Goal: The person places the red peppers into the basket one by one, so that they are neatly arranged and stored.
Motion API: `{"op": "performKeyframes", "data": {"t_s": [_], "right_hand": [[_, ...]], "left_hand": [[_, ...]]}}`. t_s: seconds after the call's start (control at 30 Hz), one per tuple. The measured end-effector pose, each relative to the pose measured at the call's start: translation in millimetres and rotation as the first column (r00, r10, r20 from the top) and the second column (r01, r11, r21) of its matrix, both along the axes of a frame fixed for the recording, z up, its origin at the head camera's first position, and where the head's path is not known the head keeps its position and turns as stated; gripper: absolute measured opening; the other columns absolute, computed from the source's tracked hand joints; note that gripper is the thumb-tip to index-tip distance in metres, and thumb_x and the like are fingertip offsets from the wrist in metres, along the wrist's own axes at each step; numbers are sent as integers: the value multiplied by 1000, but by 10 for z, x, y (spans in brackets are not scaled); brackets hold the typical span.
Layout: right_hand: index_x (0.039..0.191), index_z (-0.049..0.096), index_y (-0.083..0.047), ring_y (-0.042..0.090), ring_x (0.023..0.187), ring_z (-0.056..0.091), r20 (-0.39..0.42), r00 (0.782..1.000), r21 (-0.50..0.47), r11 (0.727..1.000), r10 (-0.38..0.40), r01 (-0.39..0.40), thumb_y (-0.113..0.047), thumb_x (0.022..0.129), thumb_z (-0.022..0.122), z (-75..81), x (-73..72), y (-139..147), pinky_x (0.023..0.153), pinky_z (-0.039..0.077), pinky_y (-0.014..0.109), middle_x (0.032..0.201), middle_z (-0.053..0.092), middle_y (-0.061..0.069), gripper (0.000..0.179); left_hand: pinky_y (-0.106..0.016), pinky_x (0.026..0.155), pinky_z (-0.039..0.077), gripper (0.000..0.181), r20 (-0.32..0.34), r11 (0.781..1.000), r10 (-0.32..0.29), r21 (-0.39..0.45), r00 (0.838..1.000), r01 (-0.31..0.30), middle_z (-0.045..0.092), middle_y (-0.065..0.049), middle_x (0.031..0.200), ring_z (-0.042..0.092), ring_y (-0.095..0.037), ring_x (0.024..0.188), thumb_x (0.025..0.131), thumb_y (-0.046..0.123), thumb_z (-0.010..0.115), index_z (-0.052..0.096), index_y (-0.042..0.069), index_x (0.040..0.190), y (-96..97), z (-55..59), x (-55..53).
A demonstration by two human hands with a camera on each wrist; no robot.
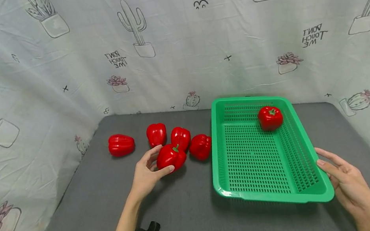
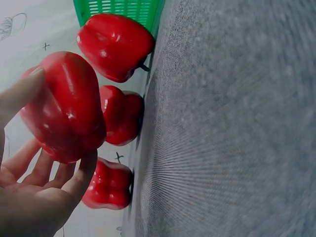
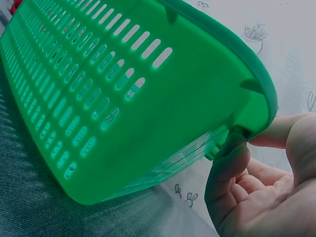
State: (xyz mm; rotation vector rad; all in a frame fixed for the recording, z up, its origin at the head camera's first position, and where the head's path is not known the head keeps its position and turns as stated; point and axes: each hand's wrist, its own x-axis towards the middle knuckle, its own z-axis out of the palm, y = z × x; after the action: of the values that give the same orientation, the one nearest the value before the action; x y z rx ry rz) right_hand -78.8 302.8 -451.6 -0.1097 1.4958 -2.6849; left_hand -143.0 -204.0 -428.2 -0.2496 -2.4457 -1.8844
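Observation:
My left hand (image 1: 146, 171) holds a red bell pepper (image 1: 170, 158) between thumb and fingers, its green stem showing in the head view. In the left wrist view this bell pepper (image 2: 69, 106) appears raised above the table surface. My right hand (image 1: 351, 182) pinches the right rim of a green plastic basket (image 1: 214, 159) near its front corner. From the right wrist, the thumb (image 3: 229, 163) shows against the underside of the basket's rim (image 3: 269, 94). One red bell pepper (image 1: 270, 118) sits inside the basket, towards its back right.
Beyond the left hand, a bell pepper (image 1: 156, 134), another bell pepper (image 1: 181, 137) and a third bell pepper (image 1: 201, 147) stand close together, left of the basket. A further bell pepper (image 1: 121, 145) lies at the far left. Cactus-print cloth (image 1: 175, 53) hangs behind the grey table (image 1: 193, 218).

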Motion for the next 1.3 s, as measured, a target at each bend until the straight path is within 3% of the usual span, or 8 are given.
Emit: {"op": "performKeyframes", "data": {"t_s": [0.3, 0.47, 0.53, 0.73, 0.83, 1.07, 1.3], "right_hand": [[134, 61, -12, 18, 92, 69, 28, 999, 28, 999, -18, 17, 8, 101, 44, -6, 0, 9, 74, 57, 31, 107, 71, 10, 42], [134, 61, -13, 18, 90, 69, 31, 999, 59, 998, -32, 31, 7, 101, 46, -3, 5, 0, 73, 57, 31, 104, 71, 9, 41], [134, 61, -13, 17, 89, 69, 36, 999, 66, 997, -32, 29, 6, 101, 46, -4, 3, -11, 73, 57, 30, 104, 71, 8, 41], [135, 60, -13, 17, 92, 69, 27, 999, 82, 996, -30, 28, 5, 101, 46, 0, -3, -4, 73, 57, 30, 107, 71, 8, 41], [135, 60, -13, 17, 92, 68, 25, 999, 96, 995, -35, 32, 5, 102, 47, -2, -6, 4, 73, 57, 30, 107, 71, 8, 40], [133, 61, -14, 17, 89, 70, 19, 999, 106, 993, -49, 47, 4, 102, 47, -17, -3, -2, 72, 57, 30, 103, 72, 8, 39], [134, 60, -14, 16, 91, 69, 1, 999, 117, 992, -52, 52, 4, 102, 47, -36, -3, -4, 73, 57, 29, 104, 71, 7, 39]], "left_hand": [[-44, 91, 51, 66, -62, 993, -42, 104, 997, 48, 51, -10, 138, 50, -34, 118, 82, 5, 79, 50, 5, 141, 89, -45, -1], [-38, 87, 53, 68, -112, 983, -95, 147, 989, 111, 51, -7, 137, 51, -32, 117, 81, 5, 80, 49, 8, 142, 123, -77, -107], [-37, 87, 54, 68, -129, 978, -114, 158, 985, 134, 51, -7, 135, 52, -32, 116, 81, 3, 80, 49, 9, 142, 156, 18, -146], [-42, 90, 52, 64, -178, 971, -199, 96, 964, 219, 51, -12, 133, 52, -37, 117, 83, 0, 76, 50, 2, 141, 476, 560, -219], [-41, 90, 52, 62, -199, 967, -226, 73, 954, 244, 52, -9, 132, 54, -33, 116, 83, 5, 77, 52, 5, 139, 665, 681, -327], [-40, 86, 54, 63, -223, 935, -290, 143, 931, 325, 55, -2, 131, 58, -25, 113, 83, 10, 79, 53, 17, 139, 1053, 552, -720], [-38, 85, 54, 67, -163, 907, -361, 167, 918, 386, 51, -4, 134, 58, -24, 112, 83, 11, 79, 47, 14, 142, 1459, 423, -926]]}}
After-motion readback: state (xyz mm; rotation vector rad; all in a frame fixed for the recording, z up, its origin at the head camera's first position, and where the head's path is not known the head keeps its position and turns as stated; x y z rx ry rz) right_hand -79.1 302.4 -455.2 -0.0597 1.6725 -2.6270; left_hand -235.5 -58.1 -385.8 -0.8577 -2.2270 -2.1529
